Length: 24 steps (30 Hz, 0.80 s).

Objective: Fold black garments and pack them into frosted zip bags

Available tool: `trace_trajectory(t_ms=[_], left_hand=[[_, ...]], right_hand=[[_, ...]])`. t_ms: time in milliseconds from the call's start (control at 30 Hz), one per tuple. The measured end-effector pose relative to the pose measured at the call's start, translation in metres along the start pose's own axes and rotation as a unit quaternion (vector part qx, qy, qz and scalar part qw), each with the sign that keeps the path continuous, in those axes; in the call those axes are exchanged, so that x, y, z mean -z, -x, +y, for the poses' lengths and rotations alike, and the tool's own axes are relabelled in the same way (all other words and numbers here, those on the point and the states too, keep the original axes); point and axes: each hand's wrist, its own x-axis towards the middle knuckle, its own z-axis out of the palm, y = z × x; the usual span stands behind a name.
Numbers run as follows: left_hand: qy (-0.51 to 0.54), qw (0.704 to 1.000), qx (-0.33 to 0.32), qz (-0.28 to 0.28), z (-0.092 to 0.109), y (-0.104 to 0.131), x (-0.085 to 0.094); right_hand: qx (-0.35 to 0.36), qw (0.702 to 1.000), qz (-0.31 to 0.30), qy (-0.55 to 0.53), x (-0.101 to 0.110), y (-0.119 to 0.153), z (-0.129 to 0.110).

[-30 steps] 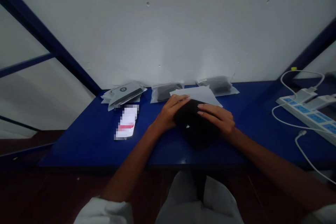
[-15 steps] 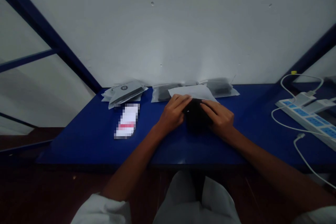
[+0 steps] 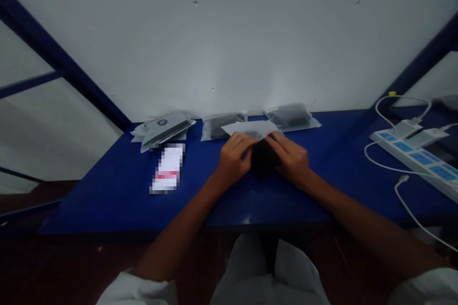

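Note:
Over the middle of the blue table, a dark black item (image 3: pixel 264 158) hangs between my two hands; its exact kind is too dark to make out. A whitish, frosted plastic bag (image 3: pixel 250 128) lies against its far end, its near edge at my fingertips. My left hand (image 3: pixel 234 156) is closed at the bag's left edge, thumb tucked in by the black item. My right hand (image 3: pixel 291 156) is closed on the other side, its fingers bent over the junction of bag and black item. The fingertips of both hands are partly hidden.
Frosted zip bags with dark contents lie along the wall: a stack (image 3: pixel 166 127) at left, one bag (image 3: pixel 218 126) mid-table, another bag (image 3: pixel 293 117) to its right. A pixelated phone-like object (image 3: pixel 168 169) rests at left. A power strip (image 3: pixel 411 150) with white cables (image 3: pixel 404 195) occupies the right.
The white bag's near edge now comes down over my fingertips, and less of the black item shows. My hands have drawn slightly closer together. The whole view has shifted a little.

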Motion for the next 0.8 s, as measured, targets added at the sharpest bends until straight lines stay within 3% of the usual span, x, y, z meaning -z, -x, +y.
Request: trace_trajectory(t_ms=[100, 200, 400, 567, 667, 800], left_hand=[[0.03, 0.999, -0.015, 0.019, 0.005, -0.001, 0.0], [0.046, 0.998, -0.035, 0.029, 0.012, -0.003, -0.001], [0.0, 0.991, -0.124, 0.048, 0.022, 0.0, -0.005], [-0.087, 0.978, -0.189, 0.002, 0.02, 0.004, -0.009], [-0.169, 0.972, -0.164, 0.002, 0.022, 0.001, -0.01], [-0.291, 0.954, -0.054, 0.039, 0.029, -0.004, -0.01]], right_hand=[[0.062, 0.996, -0.02, -0.058, -0.004, 0.001, 0.006], [0.062, 0.994, -0.051, -0.068, -0.006, 0.001, 0.005], [-0.086, 0.99, -0.092, 0.056, -0.007, -0.004, -0.008], [-0.179, 0.964, -0.161, 0.109, -0.008, -0.005, -0.009], [-0.206, 0.958, -0.169, 0.106, -0.006, -0.006, -0.009], [-0.226, 0.962, -0.131, 0.084, -0.004, -0.005, -0.01]])
